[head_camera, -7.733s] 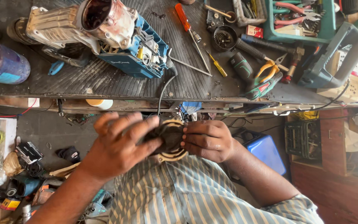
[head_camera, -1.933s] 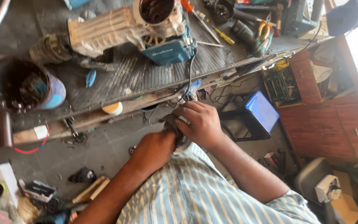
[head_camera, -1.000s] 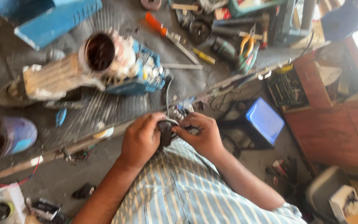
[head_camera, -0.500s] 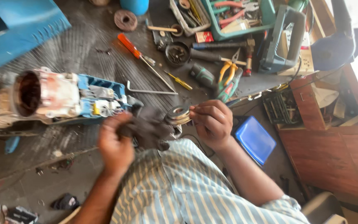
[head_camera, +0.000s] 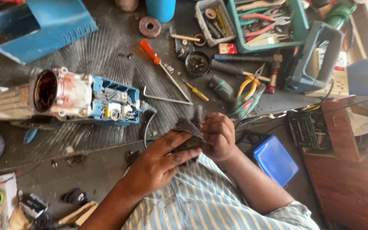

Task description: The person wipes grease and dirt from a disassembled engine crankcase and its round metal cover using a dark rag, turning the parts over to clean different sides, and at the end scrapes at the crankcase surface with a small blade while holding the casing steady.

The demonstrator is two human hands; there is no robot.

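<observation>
Dark grey rag (head_camera: 189, 130), crumpled, sits between both our hands just off the near edge of the workbench (head_camera: 107, 55), over our striped shirt (head_camera: 201, 200). Left hand (head_camera: 160, 159) lies flat-ish on it, fingers stretched forward and pressing the cloth from below and the side. Right hand (head_camera: 219, 136) is curled into a loose fist against the rag's other side, fingers tucked in; we cannot tell if anything is wrapped inside the cloth. Hands are touching through the rag.

Landmark: the opened power tool (head_camera: 64, 100) with bare metal body and blue housing, lying on the bench. Rag and hands are to its right and nearer to us. Its black cable (head_camera: 148, 125) drops off the bench edge just left of our left hand. Right of the tool: a bent hex key (head_camera: 165, 99), then an orange-handled screwdriver (head_camera: 162, 68) lying diagonal, then a small yellow screwdriver (head_camera: 196, 90). Further right, yellow-handled pliers (head_camera: 248, 85) next to a green-black tool (head_camera: 222, 88), directly beyond our right hand. Beyond and right of the tool: round grinding stone (head_camera: 150, 26), green tray (head_camera: 269, 25) full of hand tools. Beyond and left: blue plastic cover (head_camera: 43, 30). Well right of the tool, below bench level, a blue box (head_camera: 275, 159) beside our right forearm.
</observation>
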